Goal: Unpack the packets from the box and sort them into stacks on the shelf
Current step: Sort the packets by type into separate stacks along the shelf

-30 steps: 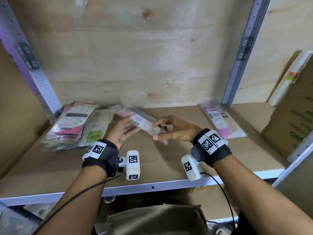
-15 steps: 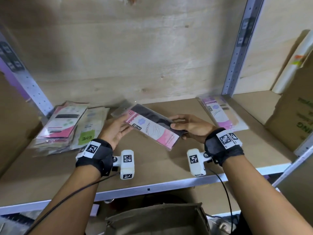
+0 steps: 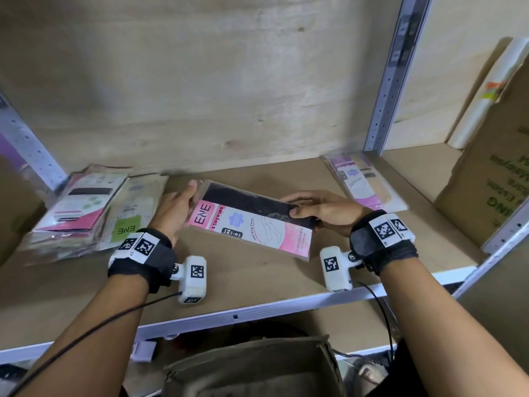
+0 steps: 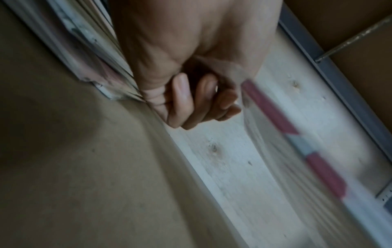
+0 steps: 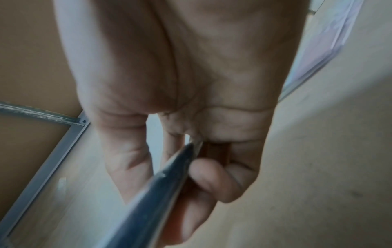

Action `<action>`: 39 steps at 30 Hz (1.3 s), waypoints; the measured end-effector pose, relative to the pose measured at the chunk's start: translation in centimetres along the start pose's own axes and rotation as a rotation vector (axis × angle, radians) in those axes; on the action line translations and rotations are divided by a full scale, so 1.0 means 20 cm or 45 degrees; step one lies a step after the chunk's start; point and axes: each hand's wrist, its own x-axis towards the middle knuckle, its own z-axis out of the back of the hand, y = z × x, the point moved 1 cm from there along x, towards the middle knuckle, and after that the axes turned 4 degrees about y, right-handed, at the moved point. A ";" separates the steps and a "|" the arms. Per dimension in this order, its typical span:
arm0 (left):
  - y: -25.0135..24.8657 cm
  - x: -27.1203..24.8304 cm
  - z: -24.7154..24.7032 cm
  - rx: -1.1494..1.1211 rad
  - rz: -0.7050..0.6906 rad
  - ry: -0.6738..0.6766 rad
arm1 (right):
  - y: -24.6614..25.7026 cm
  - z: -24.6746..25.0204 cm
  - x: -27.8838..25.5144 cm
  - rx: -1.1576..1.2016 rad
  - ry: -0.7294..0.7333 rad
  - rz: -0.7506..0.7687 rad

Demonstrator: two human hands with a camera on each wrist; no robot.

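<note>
packet [image 3: 252,222] held above shelf [image 3: 257,282] centre between both hands, stack [image 3: 77,207] on shelf at left, second stack [image 3: 363,181] on shelf at right by upright [image 3: 392,78], carton [image 3: 492,181] further right

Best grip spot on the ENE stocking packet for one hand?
Pinch the ENE stocking packet at a short end, thumb on top and fingers under, as the right hand does at the dark end. It is flat, thin and probably floppy, so come in edge-on from the side.
</note>
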 end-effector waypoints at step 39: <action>0.00 -0.25 -0.36 -0.405 0.149 0.619 | -0.06 -0.05 -0.01 0.638 -0.279 -0.016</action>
